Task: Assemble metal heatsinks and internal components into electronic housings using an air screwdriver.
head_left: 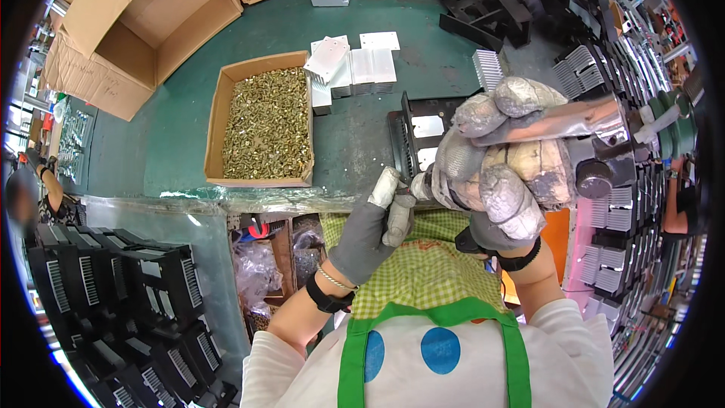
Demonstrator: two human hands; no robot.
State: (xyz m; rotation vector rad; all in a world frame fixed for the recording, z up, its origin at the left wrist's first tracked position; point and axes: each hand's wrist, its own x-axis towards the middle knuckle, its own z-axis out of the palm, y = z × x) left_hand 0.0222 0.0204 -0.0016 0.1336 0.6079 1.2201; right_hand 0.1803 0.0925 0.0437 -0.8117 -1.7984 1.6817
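Right at the front edge of the green bench [343, 155] now! Plenty of bare top to the left, between the black housing [430, 107] and the carton [214, 125] of small brass-coloured pieces; much tighter on the right, crowded by stacked finned parts [612, 215] and, farther back, dark frames [470, 32]. Gripping a hand-held power tool [555, 123] with the right hand [507, 211], fingers curled firmly round the body, nose pointing left toward the bench edge. Meeting that nose with the left hand [370, 234], thumb and finger close together at the very tip; anything pinched there, too small to make out, cannot tell. Hidden under tool and glove, part of the housing, lying on the bench just beyond the left fingertips. Bent and cut short by the rim of the view, the stacks at far right. Grey gloves, lumpy whitish wrapping on the fingertips; a shiny metal strip along the tool, a green coiled hose [668, 117] near its rear. Boxy and black, that housing, with pale flat rectangles on its face.
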